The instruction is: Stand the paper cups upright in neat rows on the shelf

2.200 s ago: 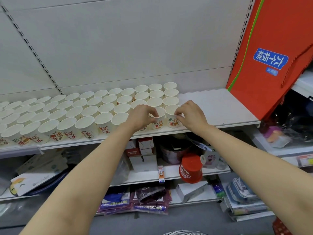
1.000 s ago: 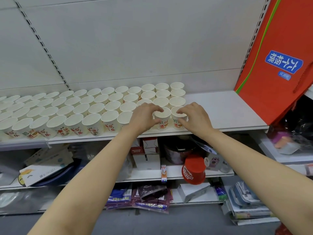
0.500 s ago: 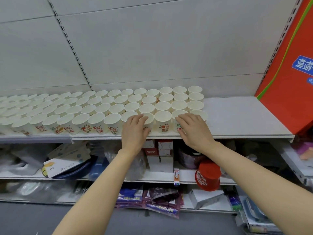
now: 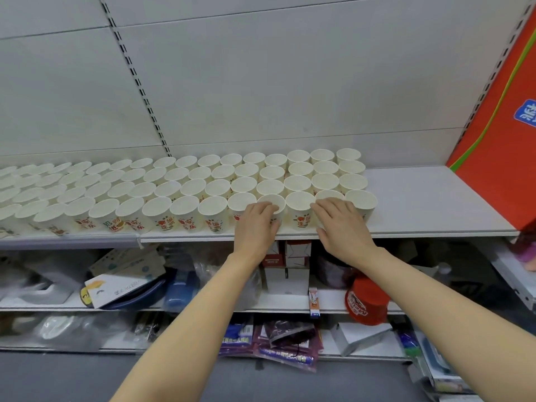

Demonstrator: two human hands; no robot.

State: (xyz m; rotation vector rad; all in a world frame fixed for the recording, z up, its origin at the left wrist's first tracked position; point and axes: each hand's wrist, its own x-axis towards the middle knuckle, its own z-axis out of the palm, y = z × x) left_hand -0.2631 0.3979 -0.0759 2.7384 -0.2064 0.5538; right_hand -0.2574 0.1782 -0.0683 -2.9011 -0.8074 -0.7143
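White shelf [image 4: 420,204], grey slotted back panel. Left hand [image 4: 256,227] fingers flat, relaxed, against front-row paper cups [image 4: 185,184]; right hand [image 4: 342,227] same, two cups right. Cups upright in four rows. Orange bag [image 4: 499,146] at right.

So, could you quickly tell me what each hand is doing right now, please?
Left hand: open, fingers flat against a front-row paper cup.
Right hand: open, fingers flat against the next-but-one front-row cup.
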